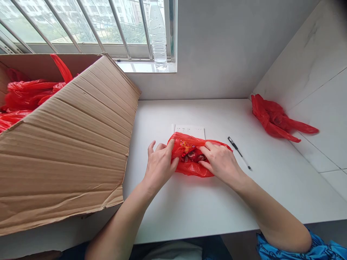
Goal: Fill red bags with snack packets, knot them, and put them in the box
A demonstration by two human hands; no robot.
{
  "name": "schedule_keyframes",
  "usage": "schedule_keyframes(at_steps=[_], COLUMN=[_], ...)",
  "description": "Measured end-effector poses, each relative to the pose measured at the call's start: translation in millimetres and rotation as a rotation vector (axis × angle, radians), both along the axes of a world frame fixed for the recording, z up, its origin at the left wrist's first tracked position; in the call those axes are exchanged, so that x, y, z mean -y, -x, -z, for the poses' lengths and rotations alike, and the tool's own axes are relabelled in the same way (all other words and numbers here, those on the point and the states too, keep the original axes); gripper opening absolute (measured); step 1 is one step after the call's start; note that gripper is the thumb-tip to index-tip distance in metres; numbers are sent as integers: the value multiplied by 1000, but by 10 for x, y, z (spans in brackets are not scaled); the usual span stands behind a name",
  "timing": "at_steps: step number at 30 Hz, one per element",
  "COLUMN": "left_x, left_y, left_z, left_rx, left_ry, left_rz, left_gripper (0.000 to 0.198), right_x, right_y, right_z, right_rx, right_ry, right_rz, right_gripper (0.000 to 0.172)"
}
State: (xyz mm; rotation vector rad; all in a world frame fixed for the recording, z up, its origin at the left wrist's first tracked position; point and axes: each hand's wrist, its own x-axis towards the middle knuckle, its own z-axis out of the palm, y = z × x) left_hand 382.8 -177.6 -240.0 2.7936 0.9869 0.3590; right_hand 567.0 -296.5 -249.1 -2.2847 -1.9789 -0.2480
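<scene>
A red plastic bag [193,169] lies on the white table with its mouth spread upward. Inside it show several small, red wrapped items [192,156] with dark and light print; their kind is too small to tell. My left hand [159,160] grips the bag's left rim between thumb and fingers. At the opposite side, my right hand [221,159] holds the right part of the bag, its fingertips dipping over the edge beside the wrapped items. Behind the bag, a white notepad [191,130] with handwriting is partly covered by it.
A large cardboard box [81,144] holding red plastic bags [35,94] stands close on the left. Right of my right hand lies a black-and-clear pen [240,153]. Another red bag [279,117] sits at the tiled wall. A clear bottle [158,36] stands on the windowsill.
</scene>
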Motion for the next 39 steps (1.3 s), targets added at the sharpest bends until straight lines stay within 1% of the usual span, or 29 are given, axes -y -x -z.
schedule_keyframes(at_steps=[5, 7, 9, 12, 15, 18, 20, 21, 24, 26, 27, 29, 31, 34, 37, 39], left_x=[7, 13, 18, 16, 6, -8, -16, -20, -31, -38, -42, -49, -55, -56, -49, -44], left_y=[-32, -42, -47, -47, -40, -29, -19, -14, -2, 4, 6, 10, 13, 13, 8, 4], left_z=[1, 17, 26, 19, 1, -16, -25, -28, -27, -17, -11, 3, 14, 18, 13, 10], left_rx=[23, 28, 25, 4, -11, -19, -20, -19, -15, -13, -10, 4, 20, 27, 20, 20], left_ry=[-9, -17, -27, -26, -20, -25, -29, -29, -28, -27, -27, -27, -26, -24, -22, -21], left_rz=[36, 53, 56, 46, 39, 21, 7, 3, -1, -2, -4, -3, -4, -10, -16, -16], left_gripper=[48, 48, 49, 50, 51, 51, 51, 51, 51, 51, 52, 55, 58, 60, 61, 62], right_x=[-114, -184, -248, -316, -349, -332, -288, -260, -184, -160, -157, -163, -172, -178, -172, -160], right_y=[61, 87, 97, 85, 65, 35, 3, -16, -67, -88, -93, -96, -93, -80, -56, -37], right_z=[88, 146, 197, 247, 259, 219, 155, 115, -1, -51, -64, -73, -66, -50, -36, -33], right_rx=[-16, -33, -46, -49, -29, -88, -271, -428, -1074, -1460, -1590, -1727, -1757, -1724, -1579, -1454], right_ry=[-188, -194, -175, -170, -196, -257, -322, -348, -349, -319, -314, -317, -316, -330, -464, -541], right_rz=[-110, -152, -165, -114, -81, -95, -61, -34, 18, 23, 25, 32, 38, 10, -25, -30], right_gripper=[27, 29, 39, 48, 46, 31, 26, 28, 35, 35, 34, 32, 31, 31, 27, 27])
